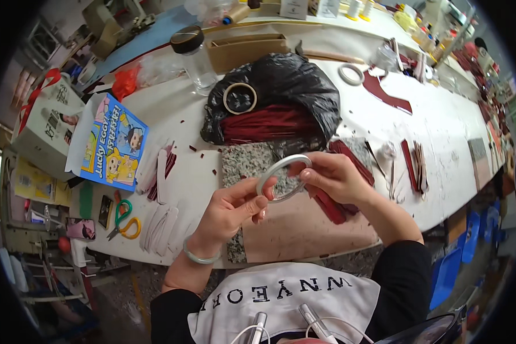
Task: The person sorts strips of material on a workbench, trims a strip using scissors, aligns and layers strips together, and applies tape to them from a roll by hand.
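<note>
Both hands hold a narrow roll of white tape (273, 168) up above the work board, tilted so that its open centre shows. My left hand (233, 207) pinches the lower left of the ring between thumb and fingers. A pale bangle (200, 255) circles that wrist. My right hand (337, 179) grips the ring's right side, with thumb and fingertips at its edge. Beneath lie a speckled granite slab (243, 163) and a pinkish-brown board (304, 229). Dark red strips (330, 210) lie partly hidden under my right hand.
Behind the slab, a black plastic bag (304, 80) holds dark red strips (269, 123), with a tape roll (226, 98) on it. Orange-and-green-handled scissors (124, 217), a phone (81, 228) and a blue cartoon box (112, 143) stand left. Another white roll (351, 74) lies back right.
</note>
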`<state>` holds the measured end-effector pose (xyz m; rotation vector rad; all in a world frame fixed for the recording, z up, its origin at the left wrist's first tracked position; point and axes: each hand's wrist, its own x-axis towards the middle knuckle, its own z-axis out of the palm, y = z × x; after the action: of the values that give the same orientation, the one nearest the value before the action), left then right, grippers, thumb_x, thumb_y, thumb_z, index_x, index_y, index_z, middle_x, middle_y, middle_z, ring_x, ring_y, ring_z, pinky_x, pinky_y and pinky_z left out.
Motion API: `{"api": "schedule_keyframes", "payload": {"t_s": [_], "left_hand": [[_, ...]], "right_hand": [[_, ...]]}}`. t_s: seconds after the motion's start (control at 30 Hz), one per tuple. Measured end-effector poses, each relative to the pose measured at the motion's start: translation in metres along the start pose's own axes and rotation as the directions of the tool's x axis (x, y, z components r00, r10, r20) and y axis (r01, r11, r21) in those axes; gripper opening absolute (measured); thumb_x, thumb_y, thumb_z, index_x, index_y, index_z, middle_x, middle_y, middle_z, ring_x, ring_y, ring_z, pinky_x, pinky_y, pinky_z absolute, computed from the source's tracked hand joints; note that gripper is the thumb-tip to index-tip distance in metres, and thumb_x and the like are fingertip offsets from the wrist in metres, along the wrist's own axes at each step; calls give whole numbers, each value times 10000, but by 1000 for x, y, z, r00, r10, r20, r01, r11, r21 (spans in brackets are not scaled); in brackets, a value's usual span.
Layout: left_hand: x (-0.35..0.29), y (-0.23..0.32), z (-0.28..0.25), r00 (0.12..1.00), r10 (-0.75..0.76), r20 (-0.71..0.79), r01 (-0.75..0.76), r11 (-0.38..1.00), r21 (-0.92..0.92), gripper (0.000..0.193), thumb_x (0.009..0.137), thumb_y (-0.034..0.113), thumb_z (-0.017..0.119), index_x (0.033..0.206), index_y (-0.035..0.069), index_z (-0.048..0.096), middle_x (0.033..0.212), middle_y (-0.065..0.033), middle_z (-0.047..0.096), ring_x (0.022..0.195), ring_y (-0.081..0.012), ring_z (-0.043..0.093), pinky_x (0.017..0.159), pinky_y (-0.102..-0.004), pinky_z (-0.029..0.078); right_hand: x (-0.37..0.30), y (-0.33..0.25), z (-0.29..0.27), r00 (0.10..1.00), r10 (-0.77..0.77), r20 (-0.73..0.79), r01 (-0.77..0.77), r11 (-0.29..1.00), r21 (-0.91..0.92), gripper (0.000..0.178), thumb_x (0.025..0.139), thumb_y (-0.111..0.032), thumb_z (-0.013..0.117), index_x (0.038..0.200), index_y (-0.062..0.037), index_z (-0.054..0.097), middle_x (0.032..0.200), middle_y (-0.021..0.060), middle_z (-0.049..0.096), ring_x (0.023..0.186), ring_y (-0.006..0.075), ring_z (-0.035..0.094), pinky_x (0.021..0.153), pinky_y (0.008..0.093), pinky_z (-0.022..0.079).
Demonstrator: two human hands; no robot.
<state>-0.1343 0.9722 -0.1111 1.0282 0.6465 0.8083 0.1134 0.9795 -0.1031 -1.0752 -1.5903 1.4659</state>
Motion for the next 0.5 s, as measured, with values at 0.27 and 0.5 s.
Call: {"api": "schedule_keyframes", "payload": {"t_s": [0.27,0.5], "left_hand": [[-38,-12,5,995,95,-4,-91,968,236,282,910,16,592,1187,-29,622,955,-98,659,657,-81,544,570,-197,444],[-60,-53,8,922,107,-372,-56,988,145,219,883,15,637,1091,-51,659,826,-108,707,524,-46,516,456,-174,429]], "right_hand": [[-42,26,37,949,-283,-136,233,926,-297,229,852,-51,658,1075,-1,675,697,26,618,562,58,474,497,228,337],[-74,24,81,995,92,-30,-71,906,417,369,825,-156,698,1084,97,625,765,115,656,648,131,611,536,217,426]]}}
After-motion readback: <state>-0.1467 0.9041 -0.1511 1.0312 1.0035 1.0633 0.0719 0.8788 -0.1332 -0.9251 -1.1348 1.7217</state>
